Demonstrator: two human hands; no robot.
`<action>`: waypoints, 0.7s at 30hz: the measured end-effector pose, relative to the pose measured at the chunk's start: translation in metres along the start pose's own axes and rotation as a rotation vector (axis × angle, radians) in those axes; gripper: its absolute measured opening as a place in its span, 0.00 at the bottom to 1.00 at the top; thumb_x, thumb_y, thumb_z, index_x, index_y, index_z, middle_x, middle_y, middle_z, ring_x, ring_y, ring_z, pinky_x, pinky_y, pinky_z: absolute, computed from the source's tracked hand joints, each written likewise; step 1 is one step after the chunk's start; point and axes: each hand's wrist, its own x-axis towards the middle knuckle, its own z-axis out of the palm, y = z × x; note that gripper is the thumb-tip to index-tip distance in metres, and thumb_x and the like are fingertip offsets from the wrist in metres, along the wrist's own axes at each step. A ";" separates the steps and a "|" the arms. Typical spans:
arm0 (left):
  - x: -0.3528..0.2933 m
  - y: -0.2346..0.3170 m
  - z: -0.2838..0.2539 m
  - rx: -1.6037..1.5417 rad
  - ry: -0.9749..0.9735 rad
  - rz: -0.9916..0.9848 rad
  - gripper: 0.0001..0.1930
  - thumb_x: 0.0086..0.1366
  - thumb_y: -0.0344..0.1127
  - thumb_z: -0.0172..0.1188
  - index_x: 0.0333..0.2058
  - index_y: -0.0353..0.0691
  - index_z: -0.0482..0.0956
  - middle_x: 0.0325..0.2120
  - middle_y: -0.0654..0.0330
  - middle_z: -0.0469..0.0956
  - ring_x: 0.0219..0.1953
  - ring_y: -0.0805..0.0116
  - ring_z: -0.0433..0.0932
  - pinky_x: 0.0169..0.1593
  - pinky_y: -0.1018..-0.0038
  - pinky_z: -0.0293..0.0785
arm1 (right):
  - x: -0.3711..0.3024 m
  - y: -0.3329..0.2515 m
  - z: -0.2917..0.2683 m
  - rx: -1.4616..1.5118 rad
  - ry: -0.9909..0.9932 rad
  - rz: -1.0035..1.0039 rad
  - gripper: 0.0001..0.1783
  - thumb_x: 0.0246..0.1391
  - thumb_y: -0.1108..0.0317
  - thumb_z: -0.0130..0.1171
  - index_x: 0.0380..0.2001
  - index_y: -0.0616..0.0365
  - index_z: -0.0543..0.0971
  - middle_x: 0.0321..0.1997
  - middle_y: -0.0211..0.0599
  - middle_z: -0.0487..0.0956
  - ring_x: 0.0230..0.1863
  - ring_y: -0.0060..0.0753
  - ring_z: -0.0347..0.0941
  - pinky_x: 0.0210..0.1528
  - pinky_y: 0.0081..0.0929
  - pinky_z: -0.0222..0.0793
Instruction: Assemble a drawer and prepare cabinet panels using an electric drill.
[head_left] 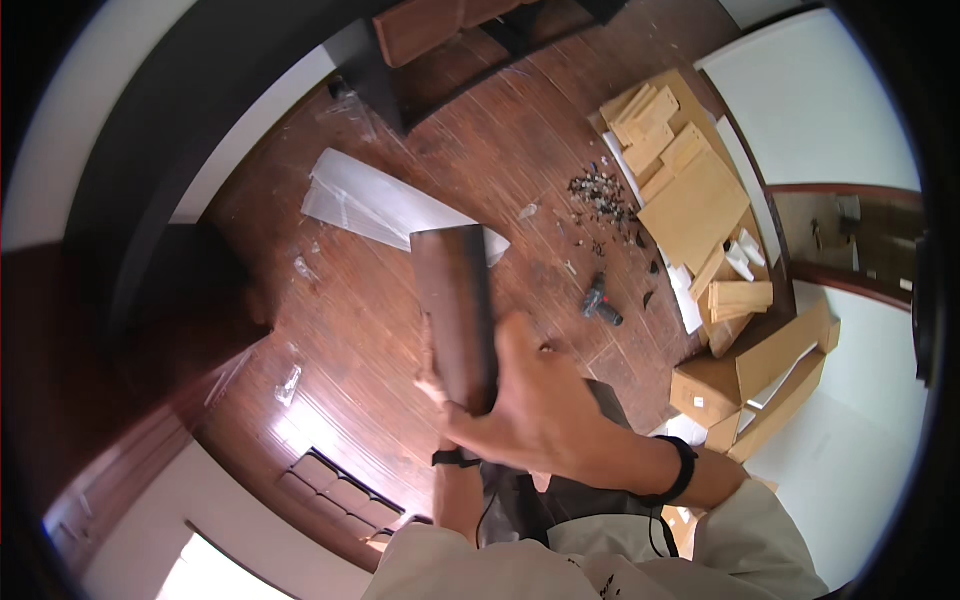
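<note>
Both hands at work, head view. Dark brown block (455, 310) held up in front of the body, well off to the left of the scattered hardware; height above the floor (375, 320) cannot be read from this angle. Long axis of block: runs near to far, far end leaning slightly left; near end sits at the hands. Right hand (540, 400): closed on the block, thumb across the near end, other fingers along the right side. Left hand (430, 385): fingers touching the left side; palm hidden behind the block, so cannot tell how tightly it is closed. Relation noted: block lies between the two hands and extends away from them toward the far side, with no clear gap to either, so neither hand is nearer. In view, its far end overlaps the near right part of a white wrapping sheet (385, 200); contact not evident. Right of the block, on the floor: drill (600, 302), with the hardware pile (600, 195) farther off. Far right: pale wood panels (695, 208); nearer, an open cardboard box (770, 370).
</note>
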 end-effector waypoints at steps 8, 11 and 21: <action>0.045 0.085 -0.058 0.650 0.223 0.150 0.22 0.51 0.24 0.67 0.46 0.28 0.74 0.41 0.56 0.77 0.40 0.67 0.77 0.49 0.73 0.73 | 0.243 0.300 0.080 -0.056 0.165 -0.067 0.14 0.54 0.63 0.54 0.43 0.53 0.74 0.42 0.45 0.77 0.42 0.46 0.76 0.45 0.41 0.70; 0.057 0.071 -0.085 0.422 0.263 0.006 0.22 0.51 0.23 0.62 0.48 0.37 0.74 0.41 0.58 0.76 0.41 0.64 0.77 0.44 0.70 0.77 | 0.350 0.421 0.150 -0.432 0.130 -0.268 0.21 0.55 0.68 0.51 0.54 0.48 0.70 0.59 0.39 0.70 0.59 0.45 0.64 0.61 0.45 0.57; 0.051 0.002 -0.147 0.091 0.359 -0.066 0.22 0.59 0.40 0.58 0.49 0.32 0.73 0.44 0.50 0.77 0.47 0.54 0.77 0.52 0.57 0.74 | 0.446 0.560 0.229 -1.112 -0.175 -0.743 0.34 0.55 0.59 0.52 0.65 0.36 0.58 0.74 0.22 0.44 0.73 0.38 0.40 0.70 0.52 0.43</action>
